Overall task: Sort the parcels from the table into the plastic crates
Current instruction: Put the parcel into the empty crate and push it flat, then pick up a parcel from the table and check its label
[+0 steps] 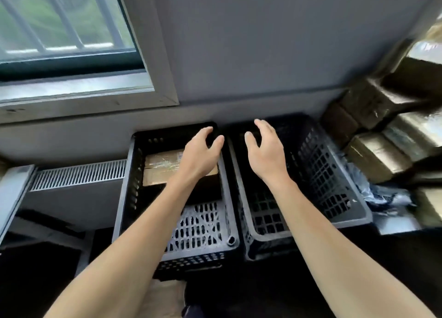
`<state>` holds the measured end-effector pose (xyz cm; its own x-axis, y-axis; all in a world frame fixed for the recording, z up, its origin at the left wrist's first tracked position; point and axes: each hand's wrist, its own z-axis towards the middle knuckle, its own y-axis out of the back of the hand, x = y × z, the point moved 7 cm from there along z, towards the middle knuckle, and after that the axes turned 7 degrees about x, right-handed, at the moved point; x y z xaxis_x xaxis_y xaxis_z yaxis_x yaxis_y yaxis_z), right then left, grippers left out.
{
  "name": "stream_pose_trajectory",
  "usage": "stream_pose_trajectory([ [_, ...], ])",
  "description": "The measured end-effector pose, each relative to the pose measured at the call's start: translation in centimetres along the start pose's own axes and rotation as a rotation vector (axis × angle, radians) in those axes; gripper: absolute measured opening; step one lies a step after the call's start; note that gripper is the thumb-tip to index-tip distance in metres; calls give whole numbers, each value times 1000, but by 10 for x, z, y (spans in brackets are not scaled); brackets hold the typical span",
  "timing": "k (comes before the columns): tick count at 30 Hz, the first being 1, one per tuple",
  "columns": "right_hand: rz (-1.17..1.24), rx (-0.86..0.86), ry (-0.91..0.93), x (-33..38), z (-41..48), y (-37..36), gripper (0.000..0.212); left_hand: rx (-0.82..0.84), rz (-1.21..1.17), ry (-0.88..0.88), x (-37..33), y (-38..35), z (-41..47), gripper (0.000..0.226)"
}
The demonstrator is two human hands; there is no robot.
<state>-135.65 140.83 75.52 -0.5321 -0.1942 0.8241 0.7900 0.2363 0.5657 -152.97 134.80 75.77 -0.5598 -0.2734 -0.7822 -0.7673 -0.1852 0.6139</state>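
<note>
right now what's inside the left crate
A brown taped parcel lies in the left crate, toward its far end. The left hand and forearm hide the parcel's right part and some of the floor.

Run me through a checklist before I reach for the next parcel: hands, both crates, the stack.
1. Left hand free: ok, open, holding nothing.
2. Right hand free: ok, open, holding nothing.
3. Room in the left black plastic lattice crate: ok, only one brown taped cardboard parcel shows, at its far end.
4. Room in the right black plastic lattice crate: ok, no parcel visible inside.
5. Parcels left to fetch: ok, stacked brown taped parcels at the right.
6. Stack steady: cannot tell, blurred.
</note>
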Motion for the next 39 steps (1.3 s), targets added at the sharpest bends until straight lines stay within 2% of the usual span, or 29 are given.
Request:
stream_pose_trajectory([
  [6,23,-57,24,-42,-47,113,54,-22,-68,-42,-93,-73,-37,57],
  [17,12,-323,-40,-125,-91,303,53,208,-19,-296,-263,-229,-54,59],
  [28,-53,-483,-147,-211,-60,430,52,388,-68,-424,-377,-365,12,57],
  [39,-105,-561,-304,-288,-27,545,55,553,-64,-503,-477,-493,62,55],
])
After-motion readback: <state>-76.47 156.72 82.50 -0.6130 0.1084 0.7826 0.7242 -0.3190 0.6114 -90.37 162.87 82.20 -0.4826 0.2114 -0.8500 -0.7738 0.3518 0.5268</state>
